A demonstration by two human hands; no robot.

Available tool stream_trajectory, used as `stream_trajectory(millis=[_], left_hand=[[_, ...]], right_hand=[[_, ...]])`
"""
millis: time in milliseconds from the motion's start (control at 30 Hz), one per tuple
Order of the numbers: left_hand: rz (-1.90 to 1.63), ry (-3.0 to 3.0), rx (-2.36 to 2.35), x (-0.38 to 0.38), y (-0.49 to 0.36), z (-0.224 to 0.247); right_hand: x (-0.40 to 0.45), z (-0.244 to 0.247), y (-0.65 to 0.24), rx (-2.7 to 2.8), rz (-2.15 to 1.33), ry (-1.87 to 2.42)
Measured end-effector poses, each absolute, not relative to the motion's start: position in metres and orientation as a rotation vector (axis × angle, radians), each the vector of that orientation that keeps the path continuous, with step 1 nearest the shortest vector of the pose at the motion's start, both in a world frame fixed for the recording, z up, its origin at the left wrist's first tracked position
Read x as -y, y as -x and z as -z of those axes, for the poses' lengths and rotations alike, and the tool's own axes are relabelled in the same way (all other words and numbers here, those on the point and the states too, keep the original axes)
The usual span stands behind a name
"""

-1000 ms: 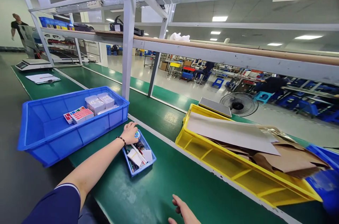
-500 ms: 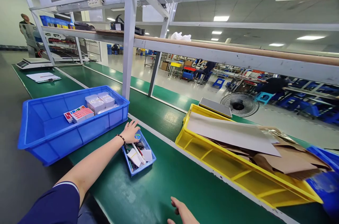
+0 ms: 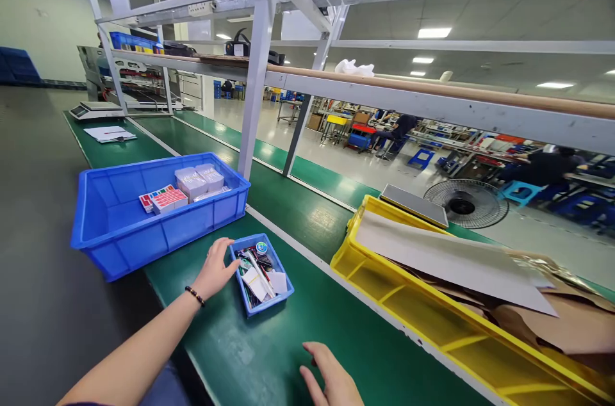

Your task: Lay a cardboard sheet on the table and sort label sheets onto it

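Blue small tray point(image 3: 270, 306) is best steadied by its rim, the left hand point(image 3: 215, 271) open beside it and the right hand point(image 3: 333, 381), also open, over the tabletop point(image 3: 245, 355).

I see 1 cam, head-worn, aimed fwd & down over bench point(image 3: 245, 348); L hand point(image 3: 214, 270) at 8 o'clock, R hand point(image 3: 334, 377) at 6, both close; fan point(image 3: 461, 205) at 3, farther off.
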State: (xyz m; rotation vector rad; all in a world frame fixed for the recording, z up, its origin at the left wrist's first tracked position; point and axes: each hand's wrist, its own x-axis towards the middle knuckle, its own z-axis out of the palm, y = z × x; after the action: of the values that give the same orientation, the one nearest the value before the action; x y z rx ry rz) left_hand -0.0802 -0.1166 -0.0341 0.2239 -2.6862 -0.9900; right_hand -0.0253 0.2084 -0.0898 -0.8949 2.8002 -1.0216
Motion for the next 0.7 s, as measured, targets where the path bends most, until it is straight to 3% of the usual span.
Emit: stream_trajectory(millis=[233, 400, 533, 700], left_hand=[[1.400, -0.498, 2.733, 0.082, 0.045, 0.064], [1.356, -0.350, 2.789, 0.075, 0.041, 0.071], [1.206, -0.275, 2.868, 0.085, 0.044, 0.064], [1.107, -0.098, 2.999, 0.078, 0.030, 0.058]], right_hand=[[-0.160, 0.106, 0.083, -2.642, 1.413, 0.415], [-0.130, 0.103, 0.090, -2.429, 1.492, 0.385], [-0.126, 0.073, 0.065, -2.437, 1.338, 0.509], [-0.135, 0.041, 0.053, -2.745, 0.740, 0.486]])
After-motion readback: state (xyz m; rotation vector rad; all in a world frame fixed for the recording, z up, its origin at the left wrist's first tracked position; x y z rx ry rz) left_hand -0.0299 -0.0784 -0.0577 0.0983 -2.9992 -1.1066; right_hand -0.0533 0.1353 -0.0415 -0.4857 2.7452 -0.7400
